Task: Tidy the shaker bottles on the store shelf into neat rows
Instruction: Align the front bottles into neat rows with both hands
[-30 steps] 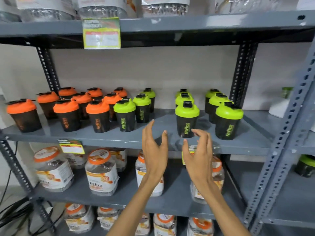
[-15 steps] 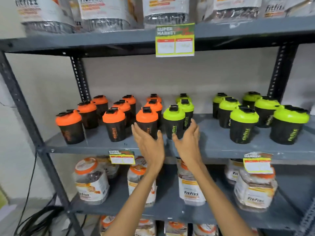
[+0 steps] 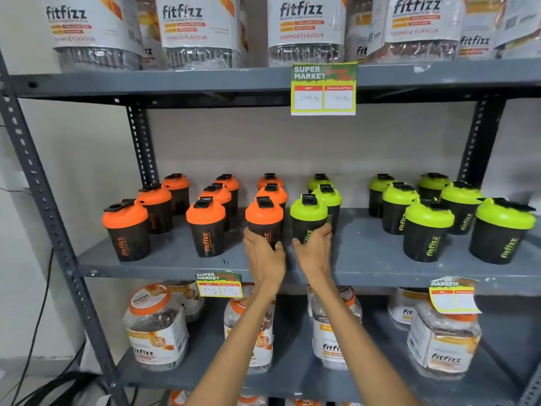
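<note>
While both arms reach up from below, the left hand point(image 3: 265, 256) wraps around the base of an orange-lid shaker point(image 3: 264, 221) and the right hand point(image 3: 313, 250) wraps around the base of a green-lid shaker point(image 3: 308, 219). Both bottles stand upright near the front edge of the middle shelf point(image 3: 366, 259), just beside each other at its centre, a narrow gap between them. Each hand's fingers curl round its black cup, thumbs toward the gap.

Behind the orange one two more orange shakers point(image 3: 272, 191) run back toward the rear edge; behind the green one two more green shakers point(image 3: 326, 194) do the same. Toward the left edge stand two further lines of orange shakers point(image 3: 206, 227), the outermost slanting. Toward the right edge, well apart from the held pair, six green shakers point(image 3: 429, 227) stand in a looser cluster.

Price tags point(image 3: 323, 89) hang on the shelf fronts. Jars point(image 3: 158, 326) fill the shelf below, and larger ones point(image 3: 304, 27) the shelf above.
</note>
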The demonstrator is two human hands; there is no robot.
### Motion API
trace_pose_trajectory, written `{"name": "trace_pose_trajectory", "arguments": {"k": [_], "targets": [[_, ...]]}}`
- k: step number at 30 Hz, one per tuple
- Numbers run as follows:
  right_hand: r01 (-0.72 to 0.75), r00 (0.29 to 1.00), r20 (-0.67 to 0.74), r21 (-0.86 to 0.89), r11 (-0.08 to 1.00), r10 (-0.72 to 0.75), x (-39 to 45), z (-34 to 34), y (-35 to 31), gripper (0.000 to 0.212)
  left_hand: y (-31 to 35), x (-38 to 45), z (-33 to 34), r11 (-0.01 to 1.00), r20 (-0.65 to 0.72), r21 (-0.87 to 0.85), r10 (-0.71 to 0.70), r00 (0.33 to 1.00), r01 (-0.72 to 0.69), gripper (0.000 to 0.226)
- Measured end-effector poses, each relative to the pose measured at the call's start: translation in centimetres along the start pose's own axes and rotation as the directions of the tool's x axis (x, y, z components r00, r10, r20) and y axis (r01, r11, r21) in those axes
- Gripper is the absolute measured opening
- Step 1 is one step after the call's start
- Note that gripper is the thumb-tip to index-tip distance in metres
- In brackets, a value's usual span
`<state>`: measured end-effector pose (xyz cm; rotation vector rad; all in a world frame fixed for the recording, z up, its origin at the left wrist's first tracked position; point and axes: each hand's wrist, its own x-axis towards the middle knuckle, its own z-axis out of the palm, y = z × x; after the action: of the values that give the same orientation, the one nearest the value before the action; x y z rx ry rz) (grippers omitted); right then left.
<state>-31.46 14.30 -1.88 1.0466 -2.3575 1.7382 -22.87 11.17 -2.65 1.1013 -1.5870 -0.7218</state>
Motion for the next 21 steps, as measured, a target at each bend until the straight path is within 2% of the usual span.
{"name": "trace_pose_trajectory", "arguments": {"k": [11, 21], "targets": [[0.056, 0.998, 0.012, 0.051, 0.997, -0.056, 0.1, -4.5, 0.8, 0.068, 1.5, -0.7, -0.1, 0.999, 0.055, -0.032, 0.037, 0.998, -0.036, 0.072], [0.026, 0.999, 0.042, 0.001, 1.0, -0.026, -0.4, -6.2, 2.3, 0.067, 1.1, -1.8, 0.2, 0.999, 0.1, -0.027, 0.03, 0.995, -0.027, 0.072]]}}
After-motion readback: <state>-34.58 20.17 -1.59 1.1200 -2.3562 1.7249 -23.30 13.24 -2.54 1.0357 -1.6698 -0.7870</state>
